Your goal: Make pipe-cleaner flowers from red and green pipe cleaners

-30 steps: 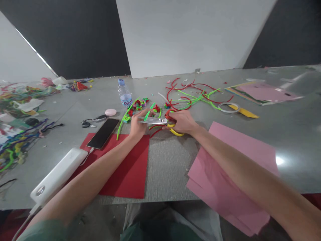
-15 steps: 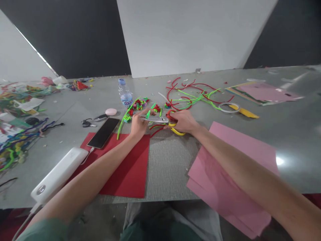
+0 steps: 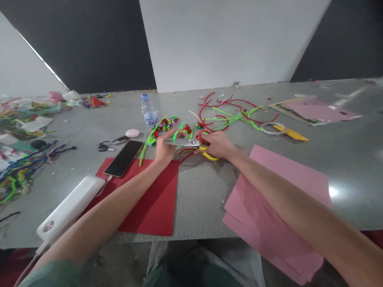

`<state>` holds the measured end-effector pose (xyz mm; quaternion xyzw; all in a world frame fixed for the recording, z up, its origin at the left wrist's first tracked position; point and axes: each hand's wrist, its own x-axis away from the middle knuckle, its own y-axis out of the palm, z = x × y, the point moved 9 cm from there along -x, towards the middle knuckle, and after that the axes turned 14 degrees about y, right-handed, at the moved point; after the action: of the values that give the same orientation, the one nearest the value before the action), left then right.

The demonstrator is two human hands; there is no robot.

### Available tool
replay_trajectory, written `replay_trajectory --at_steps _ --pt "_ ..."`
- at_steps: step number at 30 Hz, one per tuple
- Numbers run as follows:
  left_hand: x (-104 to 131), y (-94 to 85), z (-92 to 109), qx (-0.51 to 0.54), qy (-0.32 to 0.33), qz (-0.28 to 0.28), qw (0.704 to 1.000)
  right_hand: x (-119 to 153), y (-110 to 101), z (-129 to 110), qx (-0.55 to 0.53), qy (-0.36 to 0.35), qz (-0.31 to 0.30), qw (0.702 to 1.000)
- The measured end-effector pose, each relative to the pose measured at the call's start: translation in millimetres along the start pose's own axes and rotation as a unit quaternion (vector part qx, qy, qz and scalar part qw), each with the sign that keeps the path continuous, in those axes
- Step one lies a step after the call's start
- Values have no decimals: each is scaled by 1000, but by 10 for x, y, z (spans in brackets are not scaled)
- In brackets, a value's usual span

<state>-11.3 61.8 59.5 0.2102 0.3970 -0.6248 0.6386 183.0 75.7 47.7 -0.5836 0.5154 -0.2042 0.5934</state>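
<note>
My right hand (image 3: 220, 143) grips the red-and-yellow handles of a pair of scissors (image 3: 187, 142), whose blades point left. The blades reach across to the fingers of my left hand (image 3: 165, 148), which pinch a short green pipe cleaner (image 3: 175, 137). That piece stands up at the blades; whether they are fully closed on it I cannot tell. Just beyond my hands lie small red-and-green pipe cleaner bundles (image 3: 187, 128). A long green pipe cleaner (image 3: 143, 155) lies left of my left hand, and short red pieces (image 3: 187, 155) sit below the scissors.
Long red and green pipe cleaners (image 3: 239, 115) lie beyond my right hand, near a tape roll (image 3: 263, 126) and a yellow cutter (image 3: 295, 134). A water bottle (image 3: 149, 111) stands behind. Red paper (image 3: 152, 203), a phone (image 3: 124, 158), a power bank (image 3: 70, 207) and pink paper (image 3: 269, 223) lie nearer.
The scissors have shifted slightly left, their blades reaching further over my left fingers. The green piece leans differently, a little further left. Both hands keep their hold.
</note>
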Motion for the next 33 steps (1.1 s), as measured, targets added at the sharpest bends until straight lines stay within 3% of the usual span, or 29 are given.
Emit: replay_trajectory --at_steps 8,21,27,33 --pt "-12 -11 -93 -37 -3 2 999 -3 78 -3 14 -28 -19 999" --pt "-14 -6 -68 -47 18 -11 999 -4 66 47 19 3 -18 1000" --pt "-3 -34 -64 -82 35 -6 996 -32 -109 294 -76 92 89 989" --pt "27 121 62 1 65 -65 996 19 -318 731 -252 209 198 924"
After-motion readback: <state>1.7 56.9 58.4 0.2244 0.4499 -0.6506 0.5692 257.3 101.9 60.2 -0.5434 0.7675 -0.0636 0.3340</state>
